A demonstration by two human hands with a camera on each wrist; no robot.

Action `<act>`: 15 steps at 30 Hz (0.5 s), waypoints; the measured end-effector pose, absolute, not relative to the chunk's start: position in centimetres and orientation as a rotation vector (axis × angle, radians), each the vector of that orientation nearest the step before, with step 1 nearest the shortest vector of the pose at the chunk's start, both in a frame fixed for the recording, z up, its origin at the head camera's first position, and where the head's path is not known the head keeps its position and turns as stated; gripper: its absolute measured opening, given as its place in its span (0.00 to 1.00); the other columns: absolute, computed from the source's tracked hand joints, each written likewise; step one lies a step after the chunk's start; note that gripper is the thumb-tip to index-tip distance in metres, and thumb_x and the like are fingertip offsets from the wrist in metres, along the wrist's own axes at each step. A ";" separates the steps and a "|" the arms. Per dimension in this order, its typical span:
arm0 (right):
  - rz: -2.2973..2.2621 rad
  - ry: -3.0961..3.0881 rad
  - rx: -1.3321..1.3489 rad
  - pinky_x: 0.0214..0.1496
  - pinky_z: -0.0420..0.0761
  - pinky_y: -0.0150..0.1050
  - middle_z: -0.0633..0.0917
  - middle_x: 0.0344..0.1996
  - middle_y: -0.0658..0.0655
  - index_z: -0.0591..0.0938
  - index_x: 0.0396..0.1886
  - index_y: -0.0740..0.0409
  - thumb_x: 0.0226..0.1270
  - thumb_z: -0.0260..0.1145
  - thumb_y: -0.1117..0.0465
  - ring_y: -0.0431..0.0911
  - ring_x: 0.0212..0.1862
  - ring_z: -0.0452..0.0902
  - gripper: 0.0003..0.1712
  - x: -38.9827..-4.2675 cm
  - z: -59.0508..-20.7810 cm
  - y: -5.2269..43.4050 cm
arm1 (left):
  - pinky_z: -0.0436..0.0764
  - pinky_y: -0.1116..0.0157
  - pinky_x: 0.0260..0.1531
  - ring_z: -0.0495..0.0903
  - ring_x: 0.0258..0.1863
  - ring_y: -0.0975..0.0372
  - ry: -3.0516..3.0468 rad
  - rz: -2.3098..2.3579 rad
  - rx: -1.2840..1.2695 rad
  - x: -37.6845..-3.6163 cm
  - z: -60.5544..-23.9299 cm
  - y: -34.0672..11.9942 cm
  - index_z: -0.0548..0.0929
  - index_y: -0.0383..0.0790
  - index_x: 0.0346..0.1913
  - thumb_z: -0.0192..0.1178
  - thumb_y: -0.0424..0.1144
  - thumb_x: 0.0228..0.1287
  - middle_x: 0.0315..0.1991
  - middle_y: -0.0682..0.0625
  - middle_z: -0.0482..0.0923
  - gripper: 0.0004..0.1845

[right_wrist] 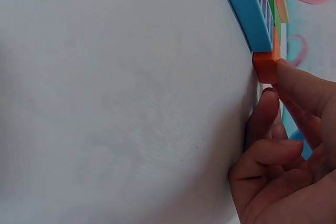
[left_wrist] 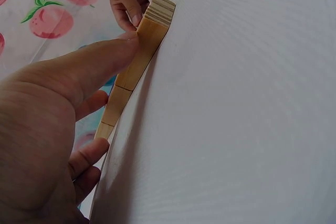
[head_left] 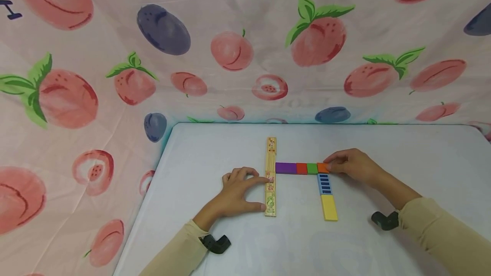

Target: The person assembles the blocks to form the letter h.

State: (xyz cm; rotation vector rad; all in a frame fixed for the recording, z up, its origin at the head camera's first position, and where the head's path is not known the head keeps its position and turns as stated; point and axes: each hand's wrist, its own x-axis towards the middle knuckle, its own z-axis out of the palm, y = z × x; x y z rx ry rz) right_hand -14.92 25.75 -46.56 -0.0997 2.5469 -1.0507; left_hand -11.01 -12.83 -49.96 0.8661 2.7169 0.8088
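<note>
Near the table's middle, my left hand (head_left: 238, 195) rests thumb and index fingertips against a line of wooden blocks (head_left: 270, 197) with printed faces. The left wrist view shows its thumb on the side of these light wooden blocks (left_wrist: 134, 64). My right hand (head_left: 356, 165) has thumb and index finger at the outer end of an orange block (head_left: 322, 168); its other fingers are curled in the right wrist view. Between the hands run purple (head_left: 285, 168), red (head_left: 301, 168) and green blocks (head_left: 312, 168). A blue striped block (head_left: 324, 184) and a yellow block (head_left: 329, 208) extend toward me from the orange one.
The blocks lie on a white tabletop (head_left: 268, 246), whose far edge meets a fruit-printed cloth (head_left: 268, 54). A black wrist device sits below each forearm, one at the left wrist (head_left: 216, 244) and one at the right wrist (head_left: 385, 220).
</note>
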 end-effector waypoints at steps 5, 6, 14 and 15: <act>-1.044 2.551 -0.095 0.44 0.77 0.39 0.85 0.41 0.54 0.87 0.55 0.53 0.69 0.70 0.51 0.50 0.44 0.74 0.19 -15.0 -46.6 25.7 | 0.52 0.46 0.59 0.60 0.67 0.58 2.722 0.811 0.873 -11.0 -50.0 -12.8 0.74 0.77 0.68 0.73 0.64 0.54 0.64 0.57 0.66 0.36; -1.041 2.552 -0.095 0.44 0.77 0.39 0.85 0.41 0.54 0.87 0.55 0.53 0.69 0.70 0.51 0.50 0.45 0.74 0.19 -14.9 -46.6 25.7 | 0.53 0.45 0.59 0.60 0.67 0.58 2.722 0.812 0.875 -11.0 -50.0 -12.9 0.74 0.77 0.68 0.73 0.64 0.54 0.64 0.57 0.66 0.36; -1.033 2.558 -0.088 0.43 0.78 0.38 0.86 0.43 0.56 0.88 0.54 0.53 0.69 0.70 0.52 0.50 0.45 0.74 0.18 -14.7 -46.4 25.6 | 0.53 0.45 0.59 0.60 0.67 0.58 2.722 0.807 0.878 -11.0 -49.9 -12.9 0.73 0.77 0.68 0.72 0.64 0.54 0.64 0.57 0.66 0.36; -1.029 2.559 -0.087 0.44 0.78 0.38 0.86 0.44 0.56 0.88 0.54 0.53 0.69 0.70 0.52 0.50 0.46 0.74 0.18 -14.7 -46.4 25.6 | 0.53 0.45 0.60 0.60 0.67 0.58 2.721 0.807 0.877 -11.0 -49.9 -12.9 0.73 0.77 0.68 0.72 0.64 0.54 0.64 0.57 0.66 0.36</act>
